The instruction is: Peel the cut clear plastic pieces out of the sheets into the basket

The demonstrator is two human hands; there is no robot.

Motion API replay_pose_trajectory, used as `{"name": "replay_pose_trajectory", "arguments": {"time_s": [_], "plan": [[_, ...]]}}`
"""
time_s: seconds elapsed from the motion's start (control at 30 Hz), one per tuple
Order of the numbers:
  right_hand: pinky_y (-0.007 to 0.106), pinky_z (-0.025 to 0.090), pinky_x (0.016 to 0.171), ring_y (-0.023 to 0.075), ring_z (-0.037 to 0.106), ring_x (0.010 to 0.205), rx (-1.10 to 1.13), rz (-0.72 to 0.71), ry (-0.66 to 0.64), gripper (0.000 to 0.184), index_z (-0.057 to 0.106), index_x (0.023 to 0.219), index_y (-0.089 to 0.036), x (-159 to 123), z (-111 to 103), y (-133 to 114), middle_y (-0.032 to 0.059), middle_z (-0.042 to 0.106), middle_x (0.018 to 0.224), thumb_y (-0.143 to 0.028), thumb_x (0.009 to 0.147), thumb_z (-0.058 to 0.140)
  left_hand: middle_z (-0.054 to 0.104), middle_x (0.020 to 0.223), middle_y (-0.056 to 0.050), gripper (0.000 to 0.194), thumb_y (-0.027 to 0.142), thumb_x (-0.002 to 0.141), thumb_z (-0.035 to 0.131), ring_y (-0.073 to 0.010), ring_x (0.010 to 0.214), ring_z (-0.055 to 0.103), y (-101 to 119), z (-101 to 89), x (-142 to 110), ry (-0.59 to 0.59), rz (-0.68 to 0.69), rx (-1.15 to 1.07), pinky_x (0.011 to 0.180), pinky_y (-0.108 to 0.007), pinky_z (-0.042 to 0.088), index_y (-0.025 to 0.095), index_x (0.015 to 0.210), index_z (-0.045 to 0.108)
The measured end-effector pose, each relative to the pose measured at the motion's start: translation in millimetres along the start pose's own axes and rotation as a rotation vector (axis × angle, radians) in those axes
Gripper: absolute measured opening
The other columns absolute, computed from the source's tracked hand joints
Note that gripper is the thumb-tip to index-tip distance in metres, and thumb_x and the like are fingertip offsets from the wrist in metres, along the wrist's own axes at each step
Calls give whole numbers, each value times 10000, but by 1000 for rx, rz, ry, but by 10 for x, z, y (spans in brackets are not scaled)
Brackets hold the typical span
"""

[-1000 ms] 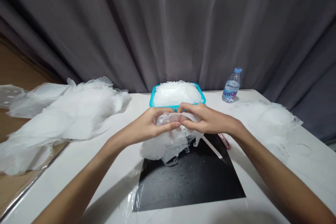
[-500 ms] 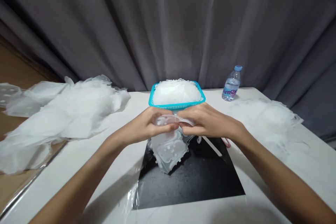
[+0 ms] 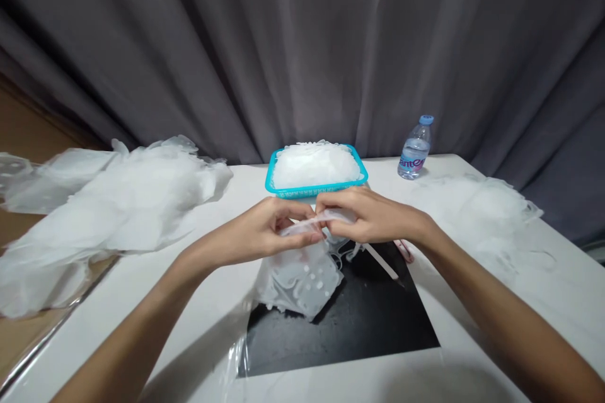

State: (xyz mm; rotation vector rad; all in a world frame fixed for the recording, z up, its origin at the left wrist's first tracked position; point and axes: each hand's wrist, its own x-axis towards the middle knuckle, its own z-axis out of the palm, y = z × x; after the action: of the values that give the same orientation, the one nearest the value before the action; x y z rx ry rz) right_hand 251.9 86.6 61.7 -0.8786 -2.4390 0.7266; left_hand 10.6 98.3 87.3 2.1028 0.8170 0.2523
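A sheer white piece of fabric [image 3: 305,283] with raised white dots and a wavy edge hangs between my hands, over the black mat [image 3: 363,324]. My left hand [image 3: 262,233] pinches its upper edge between thumb and fingers. Close beside it, fingertips nearly touching, my right hand [image 3: 371,217] grips the same edge with curled fingers. The exact pinch point is partly hidden by the fingers. Under my right hand, a thin white strip [image 3: 382,262] lies on the mat.
Behind my hands stands a blue basket [image 3: 316,189] heaped with white material [image 3: 316,165]. Sheer white pieces [image 3: 127,201] pile up at left, and another pile [image 3: 477,217] lies at right. A water bottle [image 3: 414,154] stands at back right. A small pinkish object [image 3: 405,250] lies by the mat.
The hanging fabric has swung and spread out, with its dotted lower part turned more to the right. Both hands still hold its edge, with the left lowered slightly.
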Motion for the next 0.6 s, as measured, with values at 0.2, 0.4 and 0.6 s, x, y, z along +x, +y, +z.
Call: {"name": "replay_pose_trajectory", "arguments": {"time_s": [0.2, 0.4, 0.6], "plan": [[284, 323, 674, 133, 478, 701, 25, -52, -10, 305, 505, 822, -209, -15, -42, -33, -40, 524, 742, -339, 1093, 456, 697, 860, -12, 321, 467, 1039, 594, -135, 686, 533, 60, 51, -27, 16, 8, -37, 600, -228, 411, 210, 1030, 785], [285, 292, 647, 123, 417, 664, -39, -87, -11, 307, 470, 781, -211, -58, -96, -80, -45, 473, 720, -273, 1081, 450, 623, 816, 5, 337, 423, 1078, 522, -138, 732, 525, -10, 62, -4, 84, 102, -1, 673, -224, 431, 196, 985, 753], [282, 204, 618, 92, 308, 609, -112, -103, 28, 326, 417, 714, -196, 0, -64, 25, -67, 361, 658, -229, 1032, 482, 346, 631, 50, 413, 438, 1046, 530, -103, 564, 303, -153, 37, 73, 74, 117, 54, 524, -233, 285, 173, 743, 619]]}}
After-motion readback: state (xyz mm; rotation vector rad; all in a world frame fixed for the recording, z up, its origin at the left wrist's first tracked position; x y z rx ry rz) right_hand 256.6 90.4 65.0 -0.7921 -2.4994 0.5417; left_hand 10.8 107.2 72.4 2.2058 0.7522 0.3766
